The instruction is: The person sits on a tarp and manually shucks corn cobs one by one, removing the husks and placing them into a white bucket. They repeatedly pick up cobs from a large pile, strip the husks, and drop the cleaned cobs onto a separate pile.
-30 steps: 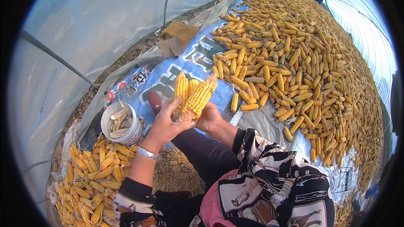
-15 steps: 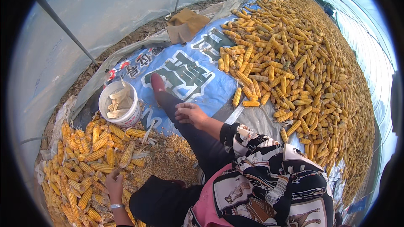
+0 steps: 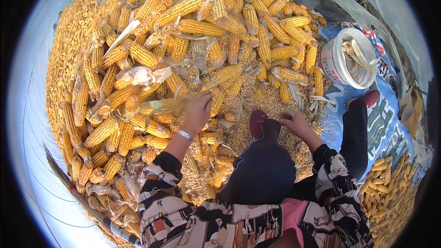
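Note:
My left hand (image 3: 197,111), with a silver bracelet at the wrist, is low over the yellow corn cobs (image 3: 154,126). Its fingers are smeared and partly turned away, and no cob shows plainly in its grasp. A pale green strip of husk (image 3: 161,106) lies just beside it. My right hand (image 3: 295,122) hovers by my knee, above loose corn kernels (image 3: 257,97); its fingers are loosely bent and apart, with nothing seen in them. Some cobs near my hands still carry papery husk (image 3: 146,76).
A white bucket (image 3: 327,62) holding dry husks (image 3: 353,55) stands at the right on a blue printed sheet (image 3: 386,126). More cobs (image 3: 388,197) are heaped at lower right. A brown cloth (image 3: 409,108) lies at the far right. A long dark pole (image 3: 59,170) borders the left side.
My view has swung left, so the bucket now sits at the right and the cob heap fills the middle. My right hand has moved off my leg toward the kernels.

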Demonstrator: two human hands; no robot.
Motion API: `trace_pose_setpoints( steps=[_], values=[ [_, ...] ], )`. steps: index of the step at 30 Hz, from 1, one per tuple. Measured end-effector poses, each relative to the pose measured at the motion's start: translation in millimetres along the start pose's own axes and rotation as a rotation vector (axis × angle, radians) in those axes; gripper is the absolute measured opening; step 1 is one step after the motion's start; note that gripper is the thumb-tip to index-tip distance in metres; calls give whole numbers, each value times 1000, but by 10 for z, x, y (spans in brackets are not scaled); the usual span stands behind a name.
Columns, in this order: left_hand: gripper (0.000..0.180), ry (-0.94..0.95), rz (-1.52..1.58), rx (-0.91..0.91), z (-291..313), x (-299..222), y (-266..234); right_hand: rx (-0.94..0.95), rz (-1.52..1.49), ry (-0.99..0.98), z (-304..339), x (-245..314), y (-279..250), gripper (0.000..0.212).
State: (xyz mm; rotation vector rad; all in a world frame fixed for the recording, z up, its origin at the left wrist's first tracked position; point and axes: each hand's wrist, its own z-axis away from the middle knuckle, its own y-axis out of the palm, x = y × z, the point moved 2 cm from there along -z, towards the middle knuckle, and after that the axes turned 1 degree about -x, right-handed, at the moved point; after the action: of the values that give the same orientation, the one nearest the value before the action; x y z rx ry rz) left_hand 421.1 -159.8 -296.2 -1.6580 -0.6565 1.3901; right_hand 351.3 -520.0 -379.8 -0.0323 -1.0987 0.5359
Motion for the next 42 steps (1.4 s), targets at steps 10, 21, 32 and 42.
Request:
trace_pose_setpoints(
  steps=[10, 21, 32, 42],
  values=[
    [85, -513, -543, -46, -1639, -267, 110, -220, 730, -696, -1518, 1216, 852, 48],
    [79, -530, -406, -121, -1391, -266, 284, 106, 499, -63, -1360, 539, 863, 58],
    [86, -292, -252, -69, -923, -304, 502, -166, -1396, 532, 139, -1098, 105, 31],
    [81, -479, -428, 136, -1170, -27, 297, -50, -1414, 327, -527, -305, 140, 45]
  ],
)
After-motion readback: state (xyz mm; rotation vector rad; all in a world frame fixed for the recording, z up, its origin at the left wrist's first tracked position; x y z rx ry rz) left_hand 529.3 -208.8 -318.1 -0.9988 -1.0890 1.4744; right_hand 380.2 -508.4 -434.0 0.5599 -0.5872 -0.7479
